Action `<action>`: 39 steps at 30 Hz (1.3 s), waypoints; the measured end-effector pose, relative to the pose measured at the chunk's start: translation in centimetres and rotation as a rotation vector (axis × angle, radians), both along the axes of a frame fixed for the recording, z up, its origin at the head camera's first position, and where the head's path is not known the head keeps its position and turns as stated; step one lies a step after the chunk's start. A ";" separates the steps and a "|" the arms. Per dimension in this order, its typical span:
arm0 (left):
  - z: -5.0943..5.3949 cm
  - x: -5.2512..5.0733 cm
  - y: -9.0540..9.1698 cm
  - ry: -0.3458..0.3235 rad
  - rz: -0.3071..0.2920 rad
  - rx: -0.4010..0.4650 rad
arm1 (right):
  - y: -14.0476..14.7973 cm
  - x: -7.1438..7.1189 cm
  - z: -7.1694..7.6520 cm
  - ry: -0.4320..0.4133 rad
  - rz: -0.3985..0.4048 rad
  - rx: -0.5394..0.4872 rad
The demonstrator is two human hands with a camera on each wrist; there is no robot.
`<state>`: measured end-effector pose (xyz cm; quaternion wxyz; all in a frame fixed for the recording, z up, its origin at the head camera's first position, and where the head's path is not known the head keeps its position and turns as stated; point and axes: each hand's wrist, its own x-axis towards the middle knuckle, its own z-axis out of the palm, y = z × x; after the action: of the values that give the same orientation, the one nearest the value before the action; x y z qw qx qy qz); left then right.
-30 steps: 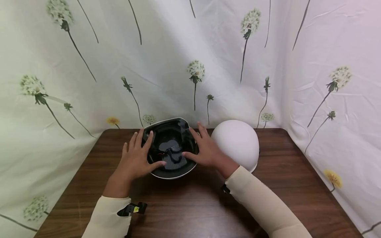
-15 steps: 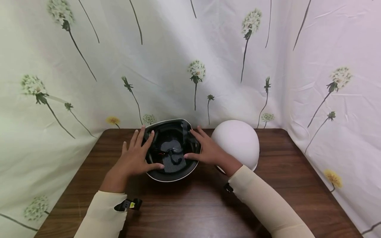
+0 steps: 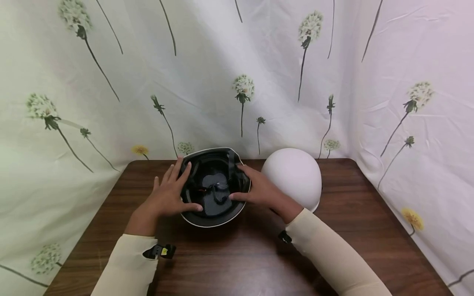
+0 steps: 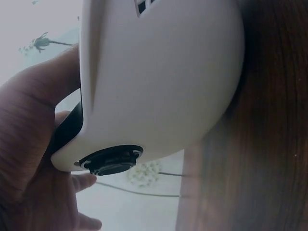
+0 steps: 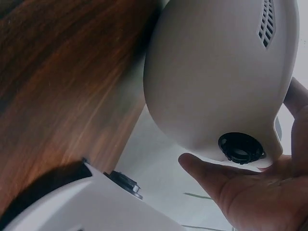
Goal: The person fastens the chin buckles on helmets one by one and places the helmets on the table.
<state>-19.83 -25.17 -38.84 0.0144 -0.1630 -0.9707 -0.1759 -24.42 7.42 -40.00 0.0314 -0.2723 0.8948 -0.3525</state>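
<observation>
A white helmet (image 3: 214, 218) rests upside down on the table, its black padded inside and dark strap facing up. My left hand (image 3: 164, 197) holds its left rim, thumb over the inner edge and fingers spread. At the opposite rim, my right hand (image 3: 263, 191) grips with the thumb inside and the other fingers around the outer side. The left wrist view shows the smooth white shell (image 4: 168, 86) with a round black fitting (image 4: 113, 160) near my fingers. A similar black fitting (image 5: 240, 147) appears beside my right hand in the right wrist view.
A second white helmet (image 3: 292, 176) stands dome up just right of the first, close to my right forearm. The brown wooden table (image 3: 229, 263) meets a flower-printed cloth (image 3: 207, 82) at the back and right side.
The upturned helmet has shifted slightly toward me and to the right. My right hand's fingers have closed in on the rim, while the left hand has moved a little down.
</observation>
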 end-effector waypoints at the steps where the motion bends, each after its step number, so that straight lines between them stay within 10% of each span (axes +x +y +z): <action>1: -0.1 -0.1 0.1 -0.001 -0.002 0.004 | 0.1 0.1 0.1 -0.007 0.000 -0.005; 39: -6.4 -2.0 3.4 -0.084 0.036 0.153 | 0.3 1.3 3.9 0.148 -0.024 -0.072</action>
<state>-21.84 -21.79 -45.20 -0.0106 -0.1366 -0.9570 -0.2557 -23.14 7.67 -36.09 -0.0487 -0.2876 0.8846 -0.3638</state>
